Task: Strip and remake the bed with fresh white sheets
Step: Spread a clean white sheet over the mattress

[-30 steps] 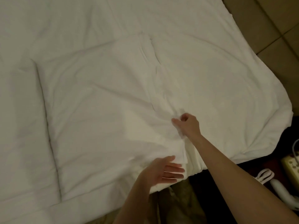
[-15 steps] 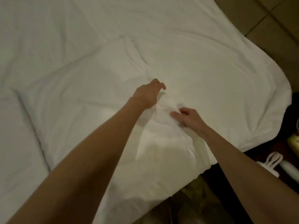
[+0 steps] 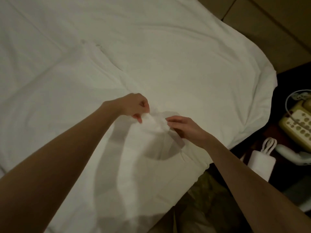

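Observation:
A white sheet (image 3: 168,52) covers the bed and fills most of the view, with soft creases running across it. Near the bed's front right part, a small bunch of the sheet is lifted between my two hands. My left hand (image 3: 134,106) grips the bunch from the left with curled fingers. My right hand (image 3: 183,126) pinches the same raised fabric from the right. Both forearms reach in from the bottom and cast shadows on the sheet below the hands.
The bed's right corner (image 3: 267,78) hangs over a dark bedside surface. On it lie a yellowish telephone (image 3: 297,125) with a coiled cord, a white folded bag with handles (image 3: 262,160) and a white handset-like thing (image 3: 292,153). Tiled floor (image 3: 277,22) shows at top right.
My left hand swung from the bed's front edge up to the bunch beside my right hand and closed on it. The fabric between the hands is now lifted. The view shifted left.

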The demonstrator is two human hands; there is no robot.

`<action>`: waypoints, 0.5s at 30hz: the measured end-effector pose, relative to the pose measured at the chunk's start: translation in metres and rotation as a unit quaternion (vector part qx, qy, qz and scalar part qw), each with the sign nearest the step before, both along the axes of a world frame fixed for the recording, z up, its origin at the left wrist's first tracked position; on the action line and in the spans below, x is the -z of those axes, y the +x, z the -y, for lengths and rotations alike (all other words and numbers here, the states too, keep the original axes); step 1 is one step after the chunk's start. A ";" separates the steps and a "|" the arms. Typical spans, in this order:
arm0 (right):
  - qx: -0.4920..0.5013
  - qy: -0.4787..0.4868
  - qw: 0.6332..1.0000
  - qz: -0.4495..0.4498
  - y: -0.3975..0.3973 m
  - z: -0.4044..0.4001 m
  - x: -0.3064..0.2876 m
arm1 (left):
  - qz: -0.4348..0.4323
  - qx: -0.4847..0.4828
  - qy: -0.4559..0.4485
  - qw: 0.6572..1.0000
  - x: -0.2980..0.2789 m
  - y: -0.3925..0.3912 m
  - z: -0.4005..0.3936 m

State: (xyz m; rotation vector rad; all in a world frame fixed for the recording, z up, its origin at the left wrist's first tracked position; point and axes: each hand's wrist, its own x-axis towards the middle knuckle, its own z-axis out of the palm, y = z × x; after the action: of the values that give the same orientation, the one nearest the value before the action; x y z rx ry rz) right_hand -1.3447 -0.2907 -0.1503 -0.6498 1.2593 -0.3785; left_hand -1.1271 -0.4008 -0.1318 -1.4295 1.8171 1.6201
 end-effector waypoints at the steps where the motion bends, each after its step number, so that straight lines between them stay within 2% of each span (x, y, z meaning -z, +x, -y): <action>1: -0.021 -0.034 0.999 -0.022 0.002 0.001 0.000 | 0.012 0.018 0.022 1.000 -0.001 -0.002 -0.003; 4: -0.127 -0.108 0.984 -0.069 0.013 0.007 -0.004 | 0.050 0.101 0.032 0.993 -0.003 -0.005 -0.005; 8: -0.248 -0.078 0.958 -0.118 0.019 0.010 -0.001 | 0.067 0.107 0.002 0.992 -0.010 -0.003 -0.006; 12: -0.232 -0.075 0.960 -0.139 0.011 0.011 -0.007 | 0.053 0.066 0.043 0.995 -0.020 -0.001 -0.012; 15: -0.177 -0.054 0.976 -0.111 0.001 0.002 -0.009 | 0.064 0.098 0.061 0.991 -0.022 -0.007 -0.022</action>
State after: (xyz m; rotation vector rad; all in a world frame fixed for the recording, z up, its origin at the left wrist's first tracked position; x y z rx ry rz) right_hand -1.3439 -0.2929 -0.1417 -1.0141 1.3077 -0.0792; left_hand -1.1343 -0.3790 -0.1101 -1.2310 1.6984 1.4797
